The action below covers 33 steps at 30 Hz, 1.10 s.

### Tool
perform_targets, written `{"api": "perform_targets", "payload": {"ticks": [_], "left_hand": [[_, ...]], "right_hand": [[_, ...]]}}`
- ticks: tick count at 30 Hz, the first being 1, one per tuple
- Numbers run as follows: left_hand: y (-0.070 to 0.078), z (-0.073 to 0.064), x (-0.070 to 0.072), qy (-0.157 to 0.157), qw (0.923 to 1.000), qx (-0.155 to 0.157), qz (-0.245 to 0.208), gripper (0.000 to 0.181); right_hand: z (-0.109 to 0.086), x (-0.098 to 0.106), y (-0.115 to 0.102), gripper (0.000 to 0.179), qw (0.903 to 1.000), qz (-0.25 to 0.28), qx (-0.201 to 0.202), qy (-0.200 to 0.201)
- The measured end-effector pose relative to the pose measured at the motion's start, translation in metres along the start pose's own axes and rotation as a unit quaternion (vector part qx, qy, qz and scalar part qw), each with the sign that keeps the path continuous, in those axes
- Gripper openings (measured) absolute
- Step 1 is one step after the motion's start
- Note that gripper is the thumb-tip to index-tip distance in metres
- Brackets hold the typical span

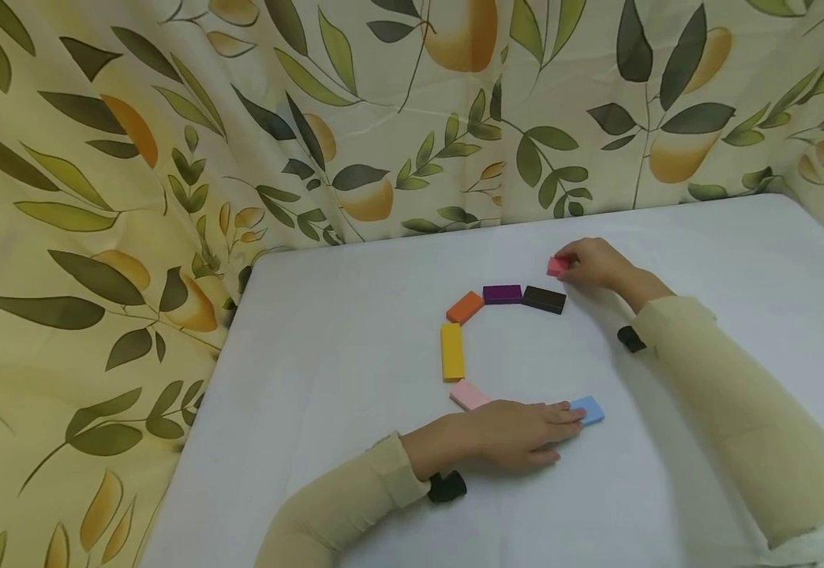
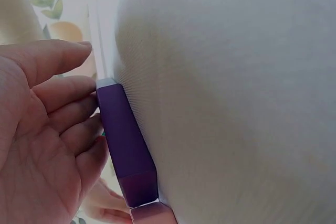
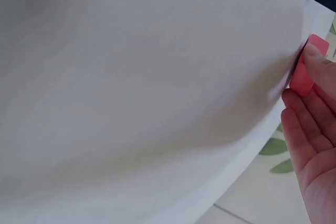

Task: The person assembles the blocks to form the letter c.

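Observation:
Between thumb and fingers, my right hand (image 1: 597,264) pinches a coral-red block (image 3: 303,80) at the back of the table, just behind the black block (image 1: 544,300). Nearer the front, my left hand (image 1: 515,434) lies with its fingers straight. Its fingertips touch a light blue block (image 1: 588,410). In the left wrist view a purple block (image 2: 123,135) runs along those fingers; in the head view the hand hides it. A pink block (image 1: 470,395) shows partly beside the left wrist.
An open curve of blocks continues through a yellow block (image 1: 452,353), an orange block (image 1: 465,307) and a dark purple block (image 1: 502,294) to the black one. All lie on a white-covered table (image 1: 327,355). Behind it hangs a leaf-patterned curtain (image 1: 412,118).

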<state>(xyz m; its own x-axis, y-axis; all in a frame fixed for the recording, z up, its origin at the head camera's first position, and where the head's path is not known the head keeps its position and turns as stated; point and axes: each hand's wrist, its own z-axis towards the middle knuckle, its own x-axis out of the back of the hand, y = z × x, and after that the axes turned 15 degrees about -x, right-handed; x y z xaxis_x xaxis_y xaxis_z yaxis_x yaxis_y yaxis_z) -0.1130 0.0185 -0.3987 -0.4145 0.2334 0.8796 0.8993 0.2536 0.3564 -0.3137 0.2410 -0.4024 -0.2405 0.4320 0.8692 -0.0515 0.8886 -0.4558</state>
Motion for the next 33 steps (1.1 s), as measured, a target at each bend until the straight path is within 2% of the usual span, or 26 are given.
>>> {"api": "perform_targets", "payload": {"ticks": [8, 23, 33], "left_hand": [[-0.001, 0.001, -0.001, -0.011, 0.9999, 0.004, -0.002, 0.056], [0.003, -0.001, 0.0, -0.003, 0.9999, 0.004, 0.014, 0.055], [0.004, 0.0, 0.001, -0.007, 0.9998, 0.007, 0.015, 0.055]], "right_hand": [[-0.029, 0.006, 0.012, 0.035, 1.0, 0.003, -0.009, -0.003], [-0.062, 0.014, 0.021, 0.034, 0.9993, -0.03, -0.008, -0.023], [-0.086, 0.006, 0.025, 0.031, 0.9988, -0.042, 0.025, 0.008]]}}
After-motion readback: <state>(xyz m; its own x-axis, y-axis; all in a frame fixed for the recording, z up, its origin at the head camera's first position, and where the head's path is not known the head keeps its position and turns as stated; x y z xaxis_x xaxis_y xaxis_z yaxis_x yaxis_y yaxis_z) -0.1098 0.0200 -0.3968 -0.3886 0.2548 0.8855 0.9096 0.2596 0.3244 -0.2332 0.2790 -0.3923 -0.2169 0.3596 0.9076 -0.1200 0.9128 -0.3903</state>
